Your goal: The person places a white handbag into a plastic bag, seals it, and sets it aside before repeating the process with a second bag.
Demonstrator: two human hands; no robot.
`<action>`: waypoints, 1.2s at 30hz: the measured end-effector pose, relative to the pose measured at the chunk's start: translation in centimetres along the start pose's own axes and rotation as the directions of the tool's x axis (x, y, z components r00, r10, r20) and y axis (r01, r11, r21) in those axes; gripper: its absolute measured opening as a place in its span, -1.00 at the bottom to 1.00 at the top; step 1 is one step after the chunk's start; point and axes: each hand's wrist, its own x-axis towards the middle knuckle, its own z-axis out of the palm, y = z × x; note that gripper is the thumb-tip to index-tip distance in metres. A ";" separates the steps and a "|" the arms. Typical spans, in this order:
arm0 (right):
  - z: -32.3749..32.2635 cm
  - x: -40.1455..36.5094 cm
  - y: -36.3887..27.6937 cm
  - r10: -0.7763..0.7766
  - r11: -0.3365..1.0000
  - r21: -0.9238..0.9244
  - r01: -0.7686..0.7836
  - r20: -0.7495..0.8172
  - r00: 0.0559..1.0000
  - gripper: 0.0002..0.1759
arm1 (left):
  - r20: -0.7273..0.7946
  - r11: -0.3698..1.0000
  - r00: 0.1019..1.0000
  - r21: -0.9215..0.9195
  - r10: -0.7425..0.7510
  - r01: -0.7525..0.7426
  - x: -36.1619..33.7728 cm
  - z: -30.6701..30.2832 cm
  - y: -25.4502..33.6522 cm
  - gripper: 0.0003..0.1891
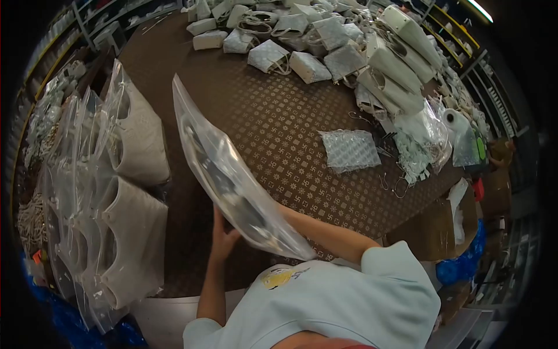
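Note:
A handbag in a clear plastic bag [229, 180] is held up tilted above the table in front of my chest. Its dark opening shows through the film. My left hand [224, 237] grips it from the lower left, with some fingers hidden behind the plastic. My right forearm [325, 230] reaches behind its lower right side, so the right hand and its fingers are hidden. To the left stand several cream handbags [139, 139] in clear plastic, packed in rows close to my left arm.
Bubble wrap [350, 151] lies on the brown patterned table [285, 122]. White handbags [270, 56] are heaped at the far side. Larger cream bags [401, 55], a plastic roll [456, 119] and loose wrapping are at the right. A cardboard box [427, 232] stands near my right elbow.

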 end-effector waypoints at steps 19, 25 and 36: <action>-3.4 4.1 -2.3 -0.086 0.898 -0.438 -0.037 -0.258 0.962 -0.48 | -0.637 0.815 0.551 0.560 0.540 -0.151 12.8 -8.0 4.8 -0.17; -16.4 -12.1 -1.3 -0.384 0.184 -0.757 -0.626 -0.642 0.663 -0.14 | -0.331 0.733 0.937 0.664 0.113 0.146 5.9 5.6 -3.6 -0.14; -30.8 -20.6 -1.7 -0.613 0.128 -0.853 -0.506 -0.469 0.635 -0.43 | -0.048 -0.005 0.999 0.999 -0.016 0.048 3.9 18.0 -11.2 -0.50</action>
